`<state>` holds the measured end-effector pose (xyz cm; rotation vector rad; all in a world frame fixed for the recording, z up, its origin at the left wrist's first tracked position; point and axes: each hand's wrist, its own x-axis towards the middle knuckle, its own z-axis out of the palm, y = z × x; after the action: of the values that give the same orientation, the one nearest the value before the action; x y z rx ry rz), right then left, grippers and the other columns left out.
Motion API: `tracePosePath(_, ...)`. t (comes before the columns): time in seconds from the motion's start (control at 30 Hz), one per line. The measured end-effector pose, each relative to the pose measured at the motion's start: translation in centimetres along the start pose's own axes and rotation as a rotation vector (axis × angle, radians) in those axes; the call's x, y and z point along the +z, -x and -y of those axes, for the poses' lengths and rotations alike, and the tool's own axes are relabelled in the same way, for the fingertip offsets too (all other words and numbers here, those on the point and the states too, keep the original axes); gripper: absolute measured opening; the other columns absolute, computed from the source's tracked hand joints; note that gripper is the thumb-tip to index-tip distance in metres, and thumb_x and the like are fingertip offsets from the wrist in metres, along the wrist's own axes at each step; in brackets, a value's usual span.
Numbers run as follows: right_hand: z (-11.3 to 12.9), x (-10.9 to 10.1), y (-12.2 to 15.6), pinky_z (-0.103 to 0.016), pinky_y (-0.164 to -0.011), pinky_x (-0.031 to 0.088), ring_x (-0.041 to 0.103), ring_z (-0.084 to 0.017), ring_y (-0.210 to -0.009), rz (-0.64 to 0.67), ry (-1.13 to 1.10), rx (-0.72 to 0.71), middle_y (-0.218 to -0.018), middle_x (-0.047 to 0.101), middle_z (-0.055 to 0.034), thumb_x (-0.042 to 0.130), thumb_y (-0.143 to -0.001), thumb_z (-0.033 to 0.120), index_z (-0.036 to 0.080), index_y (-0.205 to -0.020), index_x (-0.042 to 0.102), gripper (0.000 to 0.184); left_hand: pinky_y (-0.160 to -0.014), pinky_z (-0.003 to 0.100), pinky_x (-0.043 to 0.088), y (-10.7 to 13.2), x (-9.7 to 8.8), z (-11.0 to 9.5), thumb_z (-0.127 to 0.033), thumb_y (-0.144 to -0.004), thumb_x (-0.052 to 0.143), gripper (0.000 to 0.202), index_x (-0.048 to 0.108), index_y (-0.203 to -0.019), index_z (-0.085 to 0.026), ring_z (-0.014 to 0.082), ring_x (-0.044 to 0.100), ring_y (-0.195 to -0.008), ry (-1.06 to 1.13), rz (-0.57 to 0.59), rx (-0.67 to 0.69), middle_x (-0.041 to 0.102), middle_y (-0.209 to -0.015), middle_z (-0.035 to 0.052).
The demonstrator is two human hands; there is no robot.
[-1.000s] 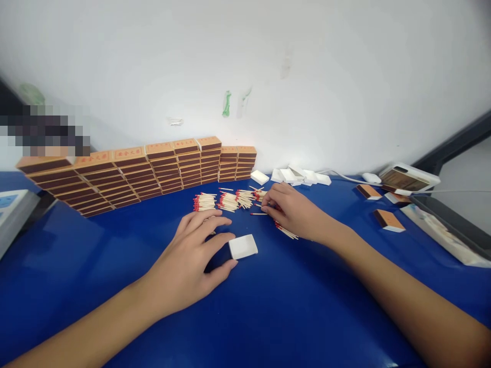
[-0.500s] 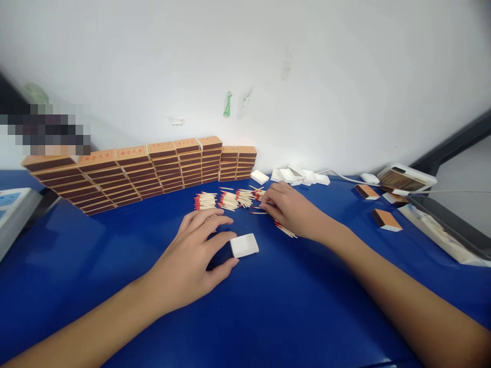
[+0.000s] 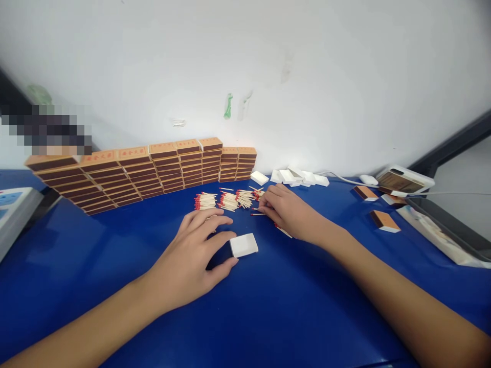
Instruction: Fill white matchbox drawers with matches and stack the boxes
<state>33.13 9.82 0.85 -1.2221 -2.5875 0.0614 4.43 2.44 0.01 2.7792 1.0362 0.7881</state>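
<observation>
My left hand [image 3: 194,260] rests on the blue table with fingers spread. Its thumb and index tips bracket the near-left end of a small white matchbox tray [image 3: 244,245], at its corners. The tray lies flat and looks bare inside. My right hand [image 3: 289,209] is pinched low over the table, with red-tipped matches [image 3: 258,214] at its fingertips. How many it holds is hidden. More matches [image 3: 284,231] lie partly under its palm. Left of it, several small piles of matches [image 3: 229,200] lie in a row, and some are hidden behind my left fingers.
Stacked matchboxes [image 3: 164,166] form a long wall at the back left. White trays [image 3: 295,176] lie along the white wall [image 3: 326,92], with a single tray [image 3: 259,178] beside them. Loose matchboxes [image 3: 384,221], a white cable [image 3: 345,179] and a dark phone-like device [image 3: 452,225] are at the right.
My right hand has shifted slightly left and down over the matches, covering more of those beneath its palm. My left hand and the tray have stayed nearly still.
</observation>
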Motion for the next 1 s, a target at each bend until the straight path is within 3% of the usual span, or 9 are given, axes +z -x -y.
tracePosePath(0.3,1.1,-1.1,0.4,-0.043,-0.088,0.047,0.056,-0.028,-0.099,0.041,-0.080,0.017,-0.100,0.066,-0.0112,0.047,-0.110,0.025,0.022,-0.092,0.062,0.023,-0.117,0.056,0.039,-0.1,0.1,0.0,-0.031,-0.101,0.067,0.023,0.071,-0.122,-0.021,0.0326,0.052,-0.141,0.001,0.001,0.001,0.067,-0.138,0.0106)
tracePosePath(0.47,1.0,-1.1,0.6,-0.041,-0.088,0.047,0.055,-0.028,-0.102,0.037,-0.131,0.050,-0.100,0.065,-0.0093,0.060,-0.105,0.026,0.021,-0.096,0.064,0.011,-0.116,0.056,0.040,0.0,0.2,0.1,-0.032,-0.101,0.067,0.025,0.070,-0.124,-0.022,0.0329,0.053,-0.140,0.002,0.001,-0.001,0.067,-0.138,0.0109)
tracePosePath(0.67,1.4,-0.9,0.3,-0.041,-0.088,0.048,0.056,-0.028,-0.101,0.078,-0.071,0.050,-0.101,0.067,-0.0115,0.055,-0.108,0.022,0.019,-0.093,0.063,0.017,-0.117,0.057,0.040,-0.1,0.1,0.2,-0.032,-0.101,0.067,0.027,0.071,-0.126,-0.021,0.0336,0.052,-0.140,-0.016,-0.001,-0.011,0.067,-0.139,0.0114)
tracePosePath(1.0,2.7,-1.1,1.0,-0.045,-0.091,0.052,0.057,-0.029,-0.102,-0.044,-0.036,-0.024,-0.105,0.067,-0.0120,0.057,-0.106,0.021,0.018,-0.104,0.065,0.009,-0.116,0.058,0.041,-0.1,0.2,0.1,-0.037,-0.095,0.075,0.031,0.073,-0.121,-0.019,0.0345,0.053,-0.138,-0.035,-0.017,-0.034,0.068,-0.138,0.0113)
